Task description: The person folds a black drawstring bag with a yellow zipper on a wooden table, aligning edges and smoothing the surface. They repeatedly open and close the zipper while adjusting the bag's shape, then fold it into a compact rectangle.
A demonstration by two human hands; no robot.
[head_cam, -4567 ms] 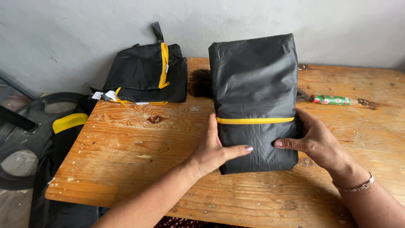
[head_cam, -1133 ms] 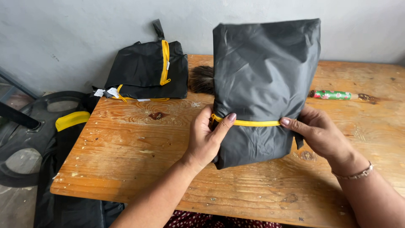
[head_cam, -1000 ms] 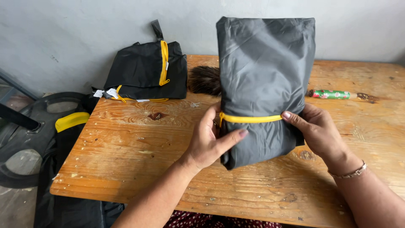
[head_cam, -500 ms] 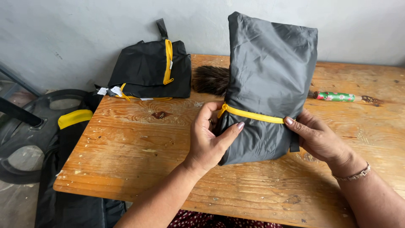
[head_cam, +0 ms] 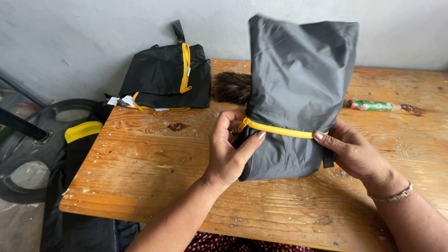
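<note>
Both hands, our left hand (head_cam: 231, 149) and right hand (head_cam: 352, 151), clasp the grey folded bag (head_cam: 298, 88) at its yellow zip (head_cam: 280, 130), lifted upright above the wooden table (head_cam: 149, 158).

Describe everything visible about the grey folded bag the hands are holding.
The grey bag is a folded bundle of thin, smooth, slightly crinkled fabric that looks like nylon. A yellow zipper crosses its lower part, and a dark strap end hangs at its right edge. It is held upright above the wooden table, leaning slightly. The left hand grips its left edge, thumb on the zipper; the right hand grips the right edge.
</note>
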